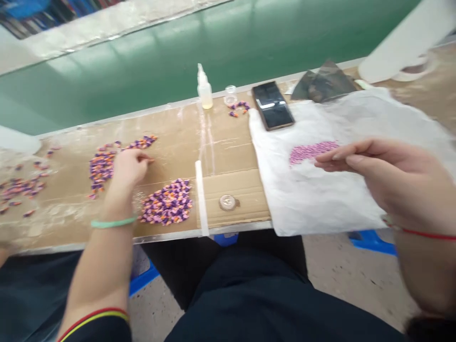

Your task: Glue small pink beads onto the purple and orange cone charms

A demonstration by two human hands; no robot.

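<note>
My left hand (130, 166) rests on the cardboard-covered bench (231, 152) beside a scattered pile of small purple and orange pieces (101, 166). Its fingers are curled into a pinch pointing right, and what they hold is too small to make out. A denser heap of the same pieces (167, 202) lies just right of that wrist. My right hand (384, 175) hovers in the foreground with its fingers stretched out to the left and nothing visible in them. It hangs over a white sheet (320, 199) that carries a patch of tiny pink beads (309, 151).
A small glue bottle (204, 90), a clear little jar (230, 94), a few loose pieces (239, 108) and a dark phone (272, 105) lie near the back edge. More pieces (19, 187) sit far left. A white strip (201, 197) and round cap (228, 202) lie mid-bench. Behind runs a green belt (213, 42).
</note>
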